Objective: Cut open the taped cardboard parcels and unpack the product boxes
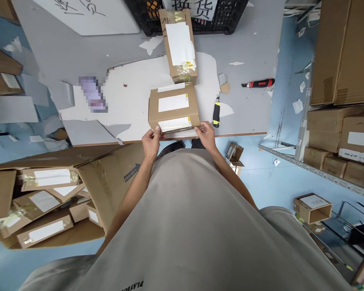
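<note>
A small brown cardboard box (pixel 173 114) with several white labels lies at the table's near edge. My left hand (pixel 151 142) pinches its near left corner between thumb and fingers. At the near right corner my right hand (pixel 206 136) grips the same box, its thumb on top. Between my hands, a dark line runs along the near edge below a label; whether a flap is raised there I cannot tell. Right behind it lies a longer taped cardboard box (pixel 182 72) with a white label, its far end against the black crate. A yellow and black utility knife (pixel 216 113) lies beside my right hand.
A red and black utility knife (pixel 261 83) lies farther right. The black plastic crate (pixel 233 20) stands at the back. On the left, a large open carton (pixel 109 173) holds several labelled boxes. Shelving (pixel 321 176) with stacked boxes stands to the right.
</note>
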{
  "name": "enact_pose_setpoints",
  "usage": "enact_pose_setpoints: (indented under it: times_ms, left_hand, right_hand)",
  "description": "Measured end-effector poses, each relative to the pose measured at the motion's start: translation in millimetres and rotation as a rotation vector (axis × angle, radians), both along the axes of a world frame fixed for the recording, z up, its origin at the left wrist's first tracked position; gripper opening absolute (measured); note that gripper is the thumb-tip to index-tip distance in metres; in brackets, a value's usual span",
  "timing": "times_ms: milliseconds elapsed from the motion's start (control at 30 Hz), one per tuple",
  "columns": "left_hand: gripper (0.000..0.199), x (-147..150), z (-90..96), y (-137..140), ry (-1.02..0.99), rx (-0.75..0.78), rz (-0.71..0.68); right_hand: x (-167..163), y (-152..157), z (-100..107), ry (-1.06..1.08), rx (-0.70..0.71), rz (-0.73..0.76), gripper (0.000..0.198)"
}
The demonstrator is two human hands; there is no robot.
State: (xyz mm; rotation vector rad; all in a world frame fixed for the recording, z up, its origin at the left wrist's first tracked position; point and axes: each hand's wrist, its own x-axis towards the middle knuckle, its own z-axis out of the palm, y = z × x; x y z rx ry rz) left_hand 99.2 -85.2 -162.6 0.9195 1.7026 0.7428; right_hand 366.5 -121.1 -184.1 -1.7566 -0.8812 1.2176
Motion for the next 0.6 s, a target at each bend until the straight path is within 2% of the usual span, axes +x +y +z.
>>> enact_pose_setpoints:
  times_ms: [100,233,367,600]
  left_hand:
    - [0.07,7,14.8,8,-0.027,0.007,0.02]
    - [0.07,17,25.2,14,-0.049,0.017,-0.006]
    - [0.068,24,26.7,15,-0.064,0.019,-0.021]
    - [0.063,31,24.2,17,-0.066,-0.014,-0.04]
  right_hand:
    - [2,7,13,0.02,0.022,-0.033,0.042]
    - [7,15,17,0.023,0.035,-0.098,0.04]
    - [15,18,13,0.003,0.001,-0.101,0.043]
    - [19,14,-4,-0.029,-0.069,-0.132,0.059]
